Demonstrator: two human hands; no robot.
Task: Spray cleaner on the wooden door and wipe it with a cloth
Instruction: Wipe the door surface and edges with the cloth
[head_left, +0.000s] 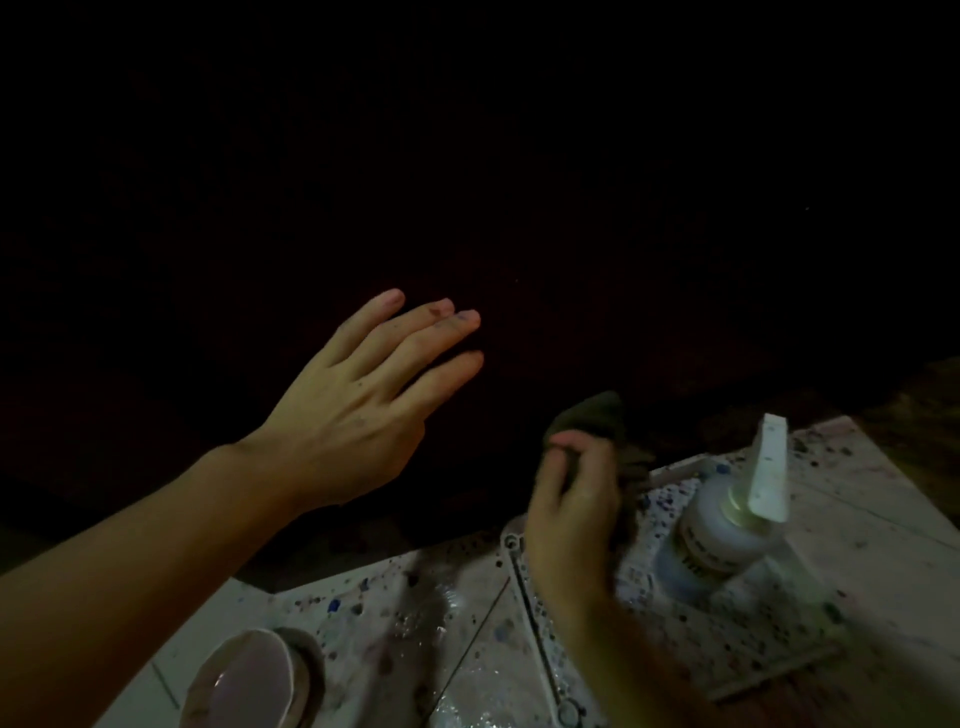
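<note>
**Cloth in hand, door not yet touched**

While the wooden door (467, 156) fills the upper view as a near-black surface, detail on it is lost in the low light; can't tell if it's wet with spray. Cloth (597, 415) is a dark bunched wad, held up just in front of the door's lower part, apparently not touching it.

Right hand (571, 519) grips the cloth, fingers (563, 441) curled and pinching it. Left hand (358, 410) hovers near the door, fingers straight and slightly spread, holding nothing.

Spray bottle (727, 530) stands upright on the speckled floor tiles (883, 545), just beside the right hand, white trigger head up, nobody holding it.

Step, my read: spraying looks done or paused, wiping about to start. Next move: bring the cloth flat onto the door and wipe; left hand can brace against the door.

Writing: bottle has a label band with dark lettering, too blurred to read. No brand legible.

Pale round dish (249, 680) sits bottom left on the floor.
</note>
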